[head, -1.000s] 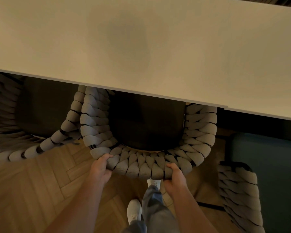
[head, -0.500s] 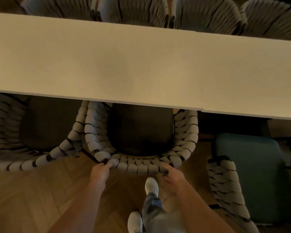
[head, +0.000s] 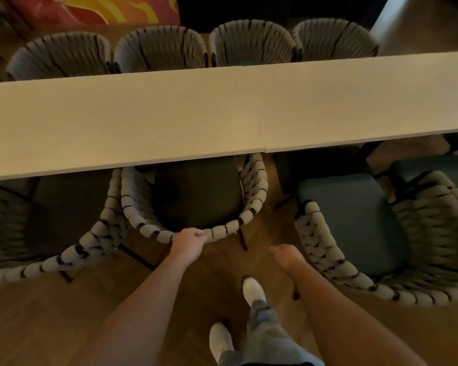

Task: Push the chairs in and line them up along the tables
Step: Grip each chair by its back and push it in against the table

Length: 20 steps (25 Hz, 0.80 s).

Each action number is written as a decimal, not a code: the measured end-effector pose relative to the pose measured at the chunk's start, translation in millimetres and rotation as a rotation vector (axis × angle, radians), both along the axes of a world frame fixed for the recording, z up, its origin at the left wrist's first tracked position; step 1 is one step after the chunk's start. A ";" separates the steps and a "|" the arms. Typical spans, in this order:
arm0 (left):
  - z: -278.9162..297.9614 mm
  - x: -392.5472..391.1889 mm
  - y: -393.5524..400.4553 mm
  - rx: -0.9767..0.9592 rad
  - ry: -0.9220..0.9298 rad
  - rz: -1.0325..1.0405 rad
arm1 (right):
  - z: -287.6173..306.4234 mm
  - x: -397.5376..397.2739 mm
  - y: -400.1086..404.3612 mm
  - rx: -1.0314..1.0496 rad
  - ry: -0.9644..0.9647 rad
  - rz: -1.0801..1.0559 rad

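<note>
A woven grey rope chair (head: 257,191) with a dark seat stands pushed partly under the long pale table (head: 169,120). My left hand (head: 188,240) grips the top of its curved backrest. My right hand (head: 284,256) hangs free over the floor, fingers curled, holding nothing, between this chair and the chair with the teal seat (head: 352,223) on the right. That right chair stands farther out from the table and is turned at an angle. Another rope chair (head: 64,228) on the left sits close beside the middle one, its seat partly under the table.
Several matching rope chairs (head: 161,48) line the table's far side. A red and yellow painting (head: 95,9) lies behind them. Under my feet (head: 253,289) is a wooden herringbone floor (head: 50,326). A second table end (head: 413,22) shows at the top right.
My right hand has let go of the middle chair's backrest and moved right, off it. My left hand slid to the centre of the backrest. My view has drawn back from the table.
</note>
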State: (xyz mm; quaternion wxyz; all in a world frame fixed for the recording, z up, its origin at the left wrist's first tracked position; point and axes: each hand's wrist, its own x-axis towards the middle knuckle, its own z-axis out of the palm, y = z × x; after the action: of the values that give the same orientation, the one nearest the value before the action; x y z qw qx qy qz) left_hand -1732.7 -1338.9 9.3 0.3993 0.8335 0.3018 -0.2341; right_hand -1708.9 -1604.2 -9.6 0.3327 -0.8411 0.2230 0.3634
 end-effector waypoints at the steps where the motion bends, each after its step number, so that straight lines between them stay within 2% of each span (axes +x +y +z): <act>1: -0.9 -1.7 -11.5 -0.009 0.001 -0.026 | 2.3 -5.9 -14.0 -0.007 -0.008 -0.015; 7: 3.5 -4.9 -129.9 -0.008 -0.027 -0.162 | 17.2 -29.3 -137.5 -0.069 -0.045 -0.169; 11: 3.7 2.1 -215.7 -0.046 -0.027 -0.200 | 18.9 -24.5 -223.9 -0.070 -0.067 -0.176; 15: 5.6 5.0 -315.9 -0.058 -0.066 -0.110 | 31.0 -10.3 -325.8 -0.131 -0.105 -0.111; 20: 11.3 9.3 -423.9 -0.135 -0.108 -0.021 | 33.3 2.0 -428.5 -0.036 -0.132 -0.208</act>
State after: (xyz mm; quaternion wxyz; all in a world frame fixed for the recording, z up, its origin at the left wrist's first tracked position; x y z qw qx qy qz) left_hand -1723.4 -1762.8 20.6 0.4676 0.8192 0.2546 -0.2131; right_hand -1706.9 -2032.7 23.8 0.3674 -0.8413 0.2933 0.2668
